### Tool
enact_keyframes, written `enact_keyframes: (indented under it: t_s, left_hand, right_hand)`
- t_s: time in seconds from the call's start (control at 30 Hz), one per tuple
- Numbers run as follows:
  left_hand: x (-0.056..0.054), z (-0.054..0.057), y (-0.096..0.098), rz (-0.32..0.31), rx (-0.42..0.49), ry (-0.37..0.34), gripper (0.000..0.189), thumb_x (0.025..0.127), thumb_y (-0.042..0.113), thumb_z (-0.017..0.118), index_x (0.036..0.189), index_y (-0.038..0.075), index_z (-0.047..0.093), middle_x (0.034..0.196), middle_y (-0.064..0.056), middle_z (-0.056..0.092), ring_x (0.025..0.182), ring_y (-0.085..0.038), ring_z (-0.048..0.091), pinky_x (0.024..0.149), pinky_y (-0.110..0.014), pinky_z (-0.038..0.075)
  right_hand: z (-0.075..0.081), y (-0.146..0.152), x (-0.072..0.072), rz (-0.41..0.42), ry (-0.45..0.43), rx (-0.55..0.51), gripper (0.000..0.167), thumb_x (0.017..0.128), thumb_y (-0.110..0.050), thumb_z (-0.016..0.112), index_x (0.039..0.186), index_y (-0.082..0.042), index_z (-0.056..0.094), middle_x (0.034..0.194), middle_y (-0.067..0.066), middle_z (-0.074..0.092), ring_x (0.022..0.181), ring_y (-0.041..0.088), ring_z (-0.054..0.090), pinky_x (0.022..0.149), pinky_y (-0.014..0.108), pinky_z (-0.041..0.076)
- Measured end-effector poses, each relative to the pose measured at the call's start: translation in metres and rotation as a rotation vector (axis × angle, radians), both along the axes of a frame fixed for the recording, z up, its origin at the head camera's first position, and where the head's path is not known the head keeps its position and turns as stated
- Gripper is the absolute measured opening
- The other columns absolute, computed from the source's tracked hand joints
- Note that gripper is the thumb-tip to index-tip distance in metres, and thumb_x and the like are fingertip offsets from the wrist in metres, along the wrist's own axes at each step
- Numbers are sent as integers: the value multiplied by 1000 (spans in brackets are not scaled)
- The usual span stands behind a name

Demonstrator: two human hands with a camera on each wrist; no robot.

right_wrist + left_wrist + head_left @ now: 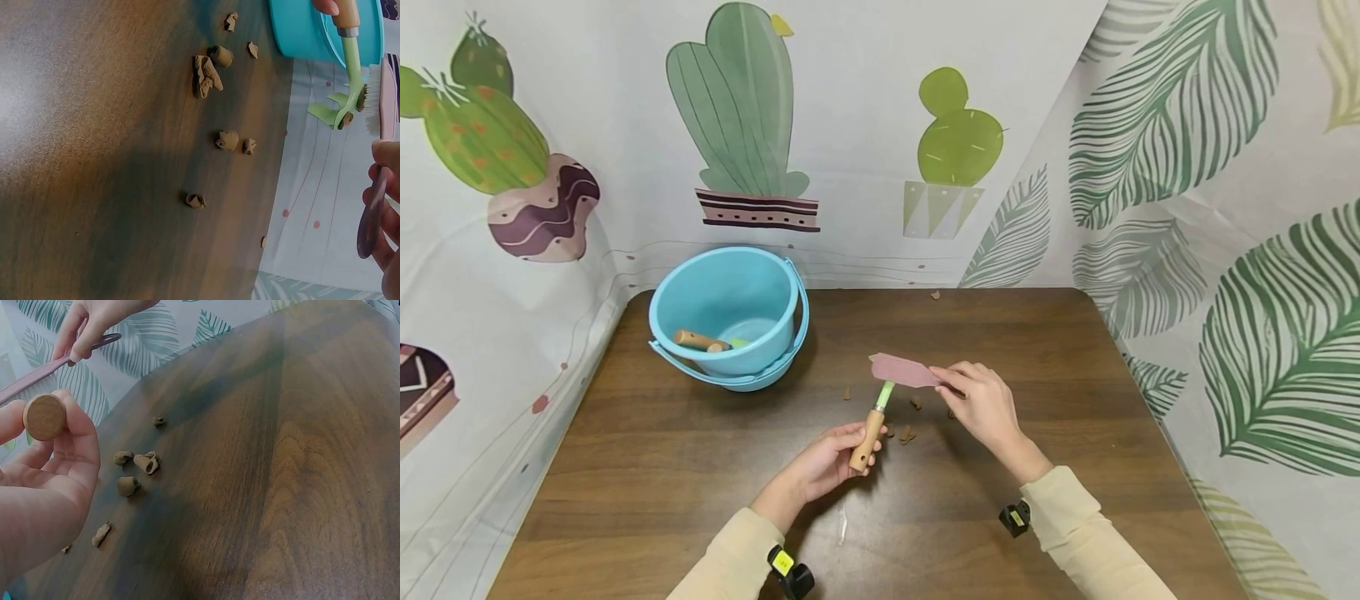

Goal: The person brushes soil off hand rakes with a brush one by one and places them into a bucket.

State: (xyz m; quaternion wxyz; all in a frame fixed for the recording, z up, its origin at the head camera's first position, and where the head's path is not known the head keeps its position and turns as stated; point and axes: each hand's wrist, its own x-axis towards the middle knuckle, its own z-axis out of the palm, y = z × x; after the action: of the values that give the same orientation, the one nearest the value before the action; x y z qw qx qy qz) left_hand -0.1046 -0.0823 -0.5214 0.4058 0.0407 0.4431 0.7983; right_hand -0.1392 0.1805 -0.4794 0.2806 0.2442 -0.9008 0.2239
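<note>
My left hand (829, 463) grips the wooden handle of a small garden hand rake (869, 436). The light-green prongs of the rake (352, 69) have brown clay-like lumps (345, 120) stuck on them, seen in the right wrist view. My right hand (987, 406) pinches the handle of a pink brush (901, 370). White bristles (373, 100) face the rake's head, close beside the lumps; whether they touch is hard to tell. From the head view, the brush hides the prongs. In the left wrist view, only the round end of the rake's handle (45, 417) shows.
Several brown clay-like crumbs (907, 434) lie on the wooden table (647, 483) under and around the hands. A blue bucket (722, 279) stands at the back left, with wooden-handled tools (698, 340) inside. A small clear strip (842, 527) lies near the front.
</note>
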Motion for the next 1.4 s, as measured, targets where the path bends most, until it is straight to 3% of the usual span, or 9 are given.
enact_keyframes:
  t_s: [0.2,0.43,0.73,1.0,1.23,1.4]
  left_hand:
    - [0,0,-1,16,-6,19,50,97,21,42,136,-9,30,96,-2,60,76,-12,57,68,-23,47]
    - [1,0,-4,-13,43,83,47,97,23,43,133,-7,36,96,0,59,79,-10,57,70,-22,48]
    - [1,1,-4,18,-20,15,54,98,21,40,137,-13,23,94,0,59,75,-10,57,67,-22,48]
    - [2,3,-5,24,-16,11,55,98,21,42,138,-12,24,95,-2,58,75,-9,58,67,-21,48]
    - [2,-2,-4,45,-47,2,54,98,20,42,137,-12,25,94,-2,59,75,-10,58,66,-22,48]
    - [2,-3,-2,32,-65,12,53,97,20,41,137,-12,26,95,-2,60,75,-12,57,67,-24,47]
  right_hand:
    - [-2,3,1,-7,2,-12,28,74,-15,75,102,-17,72,87,-3,68,71,15,58,60,33,46]
    - [-4,7,1,-15,12,-31,28,72,-13,76,100,-15,73,85,-2,68,67,15,57,56,32,45]
    - [-8,13,2,-37,5,-42,28,73,-14,76,101,-16,72,83,-3,67,66,14,56,55,31,45]
    - [-9,16,3,-47,-7,-43,30,72,-13,76,101,-17,72,83,-4,67,65,12,55,53,30,44]
    - [-2,8,3,-25,38,-74,30,72,-12,76,101,-17,72,83,-4,67,65,11,56,54,29,44]
    - [4,-3,2,1,21,-76,28,74,-15,75,101,-17,72,84,-4,67,67,12,56,56,30,44]
